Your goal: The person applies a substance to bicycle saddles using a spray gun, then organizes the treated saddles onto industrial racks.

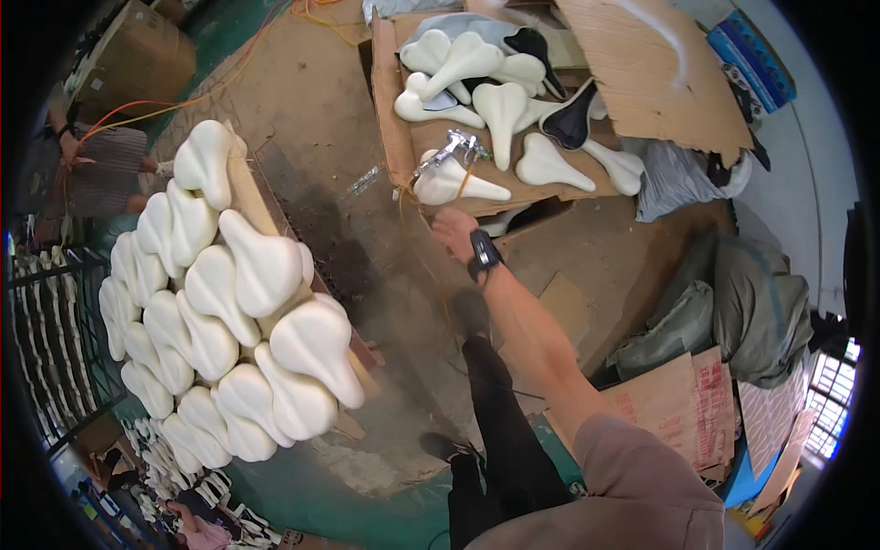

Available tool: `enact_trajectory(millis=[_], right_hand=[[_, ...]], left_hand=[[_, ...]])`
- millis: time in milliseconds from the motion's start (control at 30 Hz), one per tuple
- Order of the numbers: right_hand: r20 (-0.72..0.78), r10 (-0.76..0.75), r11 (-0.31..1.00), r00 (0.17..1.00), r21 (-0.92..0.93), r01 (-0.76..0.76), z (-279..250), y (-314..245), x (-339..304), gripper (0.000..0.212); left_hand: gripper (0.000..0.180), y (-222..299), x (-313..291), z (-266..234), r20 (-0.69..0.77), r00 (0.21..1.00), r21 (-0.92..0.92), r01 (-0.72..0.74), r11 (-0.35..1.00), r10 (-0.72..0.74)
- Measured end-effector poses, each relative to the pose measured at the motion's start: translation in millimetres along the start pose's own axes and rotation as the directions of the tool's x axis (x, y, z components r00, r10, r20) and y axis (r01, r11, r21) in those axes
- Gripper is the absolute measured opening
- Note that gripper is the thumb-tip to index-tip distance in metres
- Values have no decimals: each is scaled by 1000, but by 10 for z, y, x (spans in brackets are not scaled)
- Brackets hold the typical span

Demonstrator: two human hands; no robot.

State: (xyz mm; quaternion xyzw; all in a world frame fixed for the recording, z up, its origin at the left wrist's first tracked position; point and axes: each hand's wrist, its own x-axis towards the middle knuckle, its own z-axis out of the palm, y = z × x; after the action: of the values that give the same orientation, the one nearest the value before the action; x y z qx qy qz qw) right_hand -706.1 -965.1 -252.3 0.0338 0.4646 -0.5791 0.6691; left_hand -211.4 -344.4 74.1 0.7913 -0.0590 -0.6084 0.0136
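Observation:
My right hand (454,235), with a dark watch on its wrist, reaches beside the near edge of an open cardboard box (394,137). Its fingers look loosely bent and slightly apart, with nothing visible in them. Just beyond, a silver spray gun (449,149) rests over a white bicycle saddle (458,181) at the box's left corner. Several more white saddle pieces (502,119) lie loosely inside, along with a black saddle (570,121). My left hand is out of the picture.
At left, a stand holds rows of white saddles (261,261) close together. A cardboard flap (655,64) covers the box's right side. Grey sacks (756,293) and flattened cardboard (674,408) lie at right. Thin hoses (197,98) run at upper left, near another person's hand (71,148).

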Motion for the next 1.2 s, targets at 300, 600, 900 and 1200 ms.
enact_trajectory(millis=[300, 600, 900, 1200], right_hand=[[-270, 182, 948, 946, 303, -96, 423, -368, 1905, 11], [-204, -72, 883, 976, -469, -33, 459, -1056, -484, 32], [299, -490, 507, 819, -666, 547, 1739, -726, -5240, 40], [851, -444, -443, 281, -480, 757, 1509, -328, -7515, 33]], left_hand=[[60, 325, -450, 41, 104, 978, -175, 198, 965, -182], [36, 116, -17, 130, -89, 984, -189, 134, 973, -153], [46, 2584, 13, 115, 187, 453, 35, -890, 455, 872], [81, 2691, -1856, 851, 482, -353, -325, -922, -211, 802]])
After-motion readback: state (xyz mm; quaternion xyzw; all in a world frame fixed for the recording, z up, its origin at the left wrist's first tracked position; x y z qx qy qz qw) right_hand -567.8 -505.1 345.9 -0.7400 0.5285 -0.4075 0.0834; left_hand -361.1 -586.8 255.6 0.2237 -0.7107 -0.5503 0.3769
